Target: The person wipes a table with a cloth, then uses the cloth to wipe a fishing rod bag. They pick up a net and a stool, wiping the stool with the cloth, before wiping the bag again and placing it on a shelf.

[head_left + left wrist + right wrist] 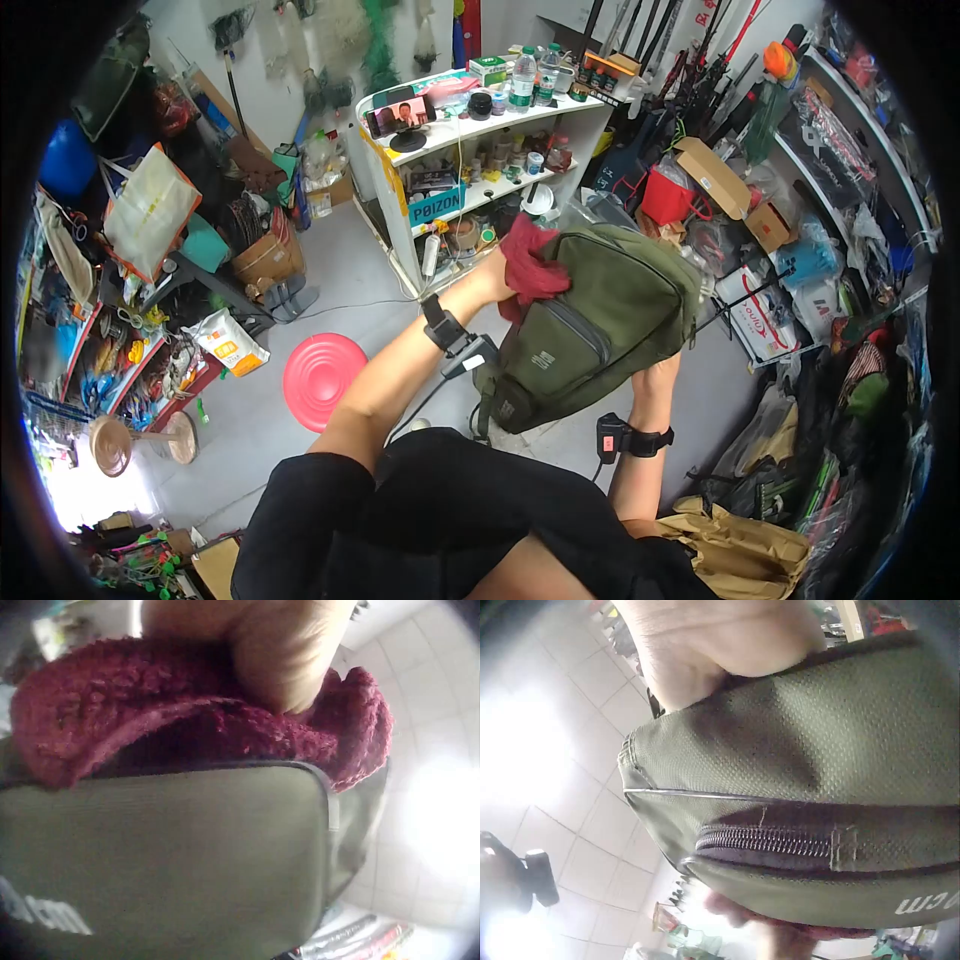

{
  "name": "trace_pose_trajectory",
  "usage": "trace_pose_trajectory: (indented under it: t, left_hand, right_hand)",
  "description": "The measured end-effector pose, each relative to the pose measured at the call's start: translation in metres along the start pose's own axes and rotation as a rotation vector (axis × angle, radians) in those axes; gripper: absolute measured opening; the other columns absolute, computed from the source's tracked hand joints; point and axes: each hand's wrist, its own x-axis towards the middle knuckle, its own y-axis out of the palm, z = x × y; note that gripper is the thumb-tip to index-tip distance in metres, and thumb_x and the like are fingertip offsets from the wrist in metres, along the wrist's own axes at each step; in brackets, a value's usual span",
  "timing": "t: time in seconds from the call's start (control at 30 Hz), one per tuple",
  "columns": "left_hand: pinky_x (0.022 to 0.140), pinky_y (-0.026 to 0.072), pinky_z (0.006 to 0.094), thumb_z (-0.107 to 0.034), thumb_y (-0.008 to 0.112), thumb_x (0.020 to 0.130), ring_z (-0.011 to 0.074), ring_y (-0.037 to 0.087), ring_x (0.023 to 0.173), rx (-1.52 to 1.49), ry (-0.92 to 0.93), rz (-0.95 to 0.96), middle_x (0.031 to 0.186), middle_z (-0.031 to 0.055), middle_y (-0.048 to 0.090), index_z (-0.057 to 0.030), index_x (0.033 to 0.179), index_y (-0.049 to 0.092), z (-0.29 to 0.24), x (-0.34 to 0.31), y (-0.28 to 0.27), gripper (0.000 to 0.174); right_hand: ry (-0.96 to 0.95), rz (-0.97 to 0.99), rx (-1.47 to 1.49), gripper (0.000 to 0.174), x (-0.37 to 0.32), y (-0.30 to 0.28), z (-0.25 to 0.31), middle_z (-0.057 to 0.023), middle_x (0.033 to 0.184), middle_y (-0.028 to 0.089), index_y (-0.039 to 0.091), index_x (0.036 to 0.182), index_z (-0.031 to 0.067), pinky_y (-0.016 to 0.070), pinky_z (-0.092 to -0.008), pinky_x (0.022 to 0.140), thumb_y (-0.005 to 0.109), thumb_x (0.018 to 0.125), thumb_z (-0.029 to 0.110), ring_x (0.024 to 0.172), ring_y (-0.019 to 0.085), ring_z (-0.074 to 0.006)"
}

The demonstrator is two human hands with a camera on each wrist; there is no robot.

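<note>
An olive-green bag (590,300) with a zipped front pocket is held up in front of the body, tilted. My left hand (490,278) holds a dark red cloth (535,262) against the bag's upper left part. In the left wrist view the heel of that hand (285,660) presses into the bunched cloth (90,705) along the pocket's edge, its fingers hidden. My right hand (655,378) grips the bag's lower right side, fingers out of sight behind it. The right wrist view shows the palm (720,645) against the fabric, near a zipper (765,842).
A white shelf unit (400,230) ahead carries bottles (522,82), a phone (400,115) on a stand and small jars. On the floor at left is a pink round stool (325,380). Cardboard boxes (712,175) and a red bucket (667,200) crowd the right.
</note>
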Motion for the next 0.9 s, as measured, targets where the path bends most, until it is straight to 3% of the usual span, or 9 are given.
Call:
trace_pose_trajectory:
  t: [0.13,0.3,0.43,0.47,0.57,0.6,0.63,0.77,0.9]
  left_hand:
    - [0.085,0.0472,0.029,-0.013,0.079,0.07,0.0147,0.061,0.092,-0.265,0.112,-0.068,0.096,0.0072,0.066,-0.0035,0.113,0.058,-0.085,0.011,0.0,0.049]
    - [0.084,0.0476,0.0304,-0.015,0.08,0.067,0.0184,0.062,0.093,0.055,0.208,-0.139,0.105,0.0085,0.065,-0.0038,0.111,0.06,-0.11,-0.004,-0.013,0.05]
    - [0.084,0.0439,0.0396,-0.03,0.081,0.062,0.0284,0.057,0.094,0.885,0.361,-0.298,0.1,0.0111,0.06,-0.0032,0.102,0.061,-0.149,-0.01,-0.01,0.053]
    - [0.08,0.0415,0.0408,-0.042,0.076,0.061,0.0312,0.054,0.093,1.061,0.373,-0.303,0.094,0.0105,0.057,-0.0041,0.097,0.062,-0.156,-0.011,-0.007,0.054]
    - [0.079,0.0403,0.0389,-0.046,0.074,0.062,0.0284,0.053,0.093,1.192,0.38,-0.287,0.093,0.0085,0.057,-0.005,0.089,0.064,-0.173,-0.008,0.002,0.05]
    - [0.079,0.0394,0.0402,-0.048,0.073,0.063,0.0272,0.052,0.091,1.144,0.514,-0.333,0.09,0.0077,0.056,-0.0046,0.08,0.064,-0.173,-0.007,0.007,0.047]
    - [0.078,0.0389,0.0414,-0.044,0.073,0.061,0.0256,0.051,0.088,1.047,0.647,-0.322,0.087,0.0068,0.055,-0.0042,0.077,0.064,-0.171,-0.005,0.015,0.044]
    - [0.085,0.04,0.0403,-0.028,0.061,0.061,0.0253,0.052,0.098,1.115,0.622,0.334,0.094,0.0072,0.057,-0.0066,0.078,0.064,-0.148,-0.029,0.069,0.028]
    - [0.095,0.0383,0.0417,-0.021,0.054,0.069,0.027,0.053,0.106,1.074,0.817,0.177,0.098,0.0087,0.057,-0.0063,0.086,0.063,-0.134,-0.034,0.068,0.024]
  right_hand:
    - [-0.056,-0.015,-0.091,0.037,0.002,-0.01,-0.015,-0.009,0.126,0.052,0.043,0.129,-0.0005,0.0437,-0.0336,0.096,0.043,0.098,0.02,0.111,0.052,-0.0204]
    - [0.012,-0.027,-0.172,0.035,-0.003,-0.02,-0.029,-0.0102,0.13,0.048,0.044,0.129,-0.0001,0.0415,-0.0332,0.098,0.034,0.1,0.018,0.114,0.051,-0.0217]
    - [-0.375,0.012,-1.152,0.029,-0.012,-0.049,-0.081,-0.0119,0.123,0.051,0.046,0.124,-0.0011,0.0431,-0.0314,0.092,0.041,0.098,0.012,0.107,0.053,-0.0221]
    - [-0.157,-0.176,-0.6,0.02,-0.016,-0.015,-0.07,-0.0108,0.11,0.055,0.051,0.111,-0.0023,0.0434,-0.0298,0.085,0.045,0.096,0.01,0.096,0.054,-0.0179]
    - [-0.06,-0.118,-0.306,0.014,-0.024,0.053,-0.033,-0.0078,0.097,0.058,0.052,0.102,-0.0017,0.0424,-0.0287,0.081,0.049,0.094,0.009,0.086,0.053,-0.0129]
    - [-0.113,-0.264,-0.51,0.015,-0.027,0.045,-0.056,-0.0052,0.09,0.059,0.052,0.105,0.0001,0.0436,-0.028,0.078,0.052,0.092,0.008,0.083,0.052,-0.0103]
    - [-0.041,-0.064,-0.721,0.028,-0.025,0.044,-0.051,-0.0047,0.095,0.059,0.049,0.113,0.0025,0.0455,-0.028,0.077,0.059,0.088,0.01,0.091,0.054,-0.011]
    - [-0.195,0.118,-0.818,0.035,-0.023,0.072,-0.047,-0.0059,0.104,0.055,0.044,0.119,0.0032,0.0447,-0.0287,0.082,0.059,0.088,0.011,0.097,0.052,-0.0127]
    - [-0.3,0.232,-0.928,0.042,-0.022,0.09,-0.035,-0.0071,0.113,0.052,0.04,0.124,0.0039,0.044,-0.0295,0.086,0.059,0.088,0.013,0.104,0.051,-0.0145]
